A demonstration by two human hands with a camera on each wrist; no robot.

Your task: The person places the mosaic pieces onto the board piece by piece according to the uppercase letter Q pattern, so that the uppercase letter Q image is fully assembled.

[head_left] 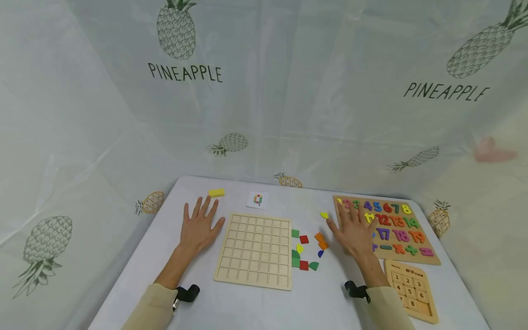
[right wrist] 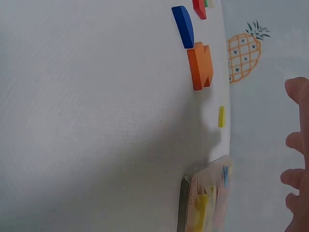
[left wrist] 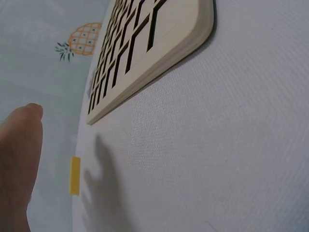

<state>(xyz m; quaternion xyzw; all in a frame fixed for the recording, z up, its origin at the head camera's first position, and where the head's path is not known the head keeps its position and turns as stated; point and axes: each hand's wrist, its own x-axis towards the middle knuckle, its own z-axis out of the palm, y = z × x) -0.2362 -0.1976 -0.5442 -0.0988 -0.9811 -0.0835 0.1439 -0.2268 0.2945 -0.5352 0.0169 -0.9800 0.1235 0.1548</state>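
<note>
My left hand (head_left: 199, 230), fingers spread and holding nothing, is over the table just left of a wooden grid board (head_left: 253, 251). Its thumb (left wrist: 21, 145) shows in the left wrist view, with a hand shadow on the cloth below. Beyond the fingertips lies a yellow block (head_left: 216, 193). My right hand (head_left: 355, 231), also spread and bare, overlaps the left part of a number board (head_left: 429, 257) in the head view. Between the grid board and this hand lie several small pieces, among them orange pieces (head_left: 321, 240), a blue piece (head_left: 320, 253), red squares (head_left: 304, 265) and green pieces (head_left: 314, 266).
A white card (head_left: 257, 200) with a coloured-block pattern lies behind the grid board. At the front right is a wooden number puzzle (head_left: 412, 291). A yellow piece (head_left: 324, 215) sits near the right thumb. Pineapple-printed curtains (head_left: 264, 91) surround the white table.
</note>
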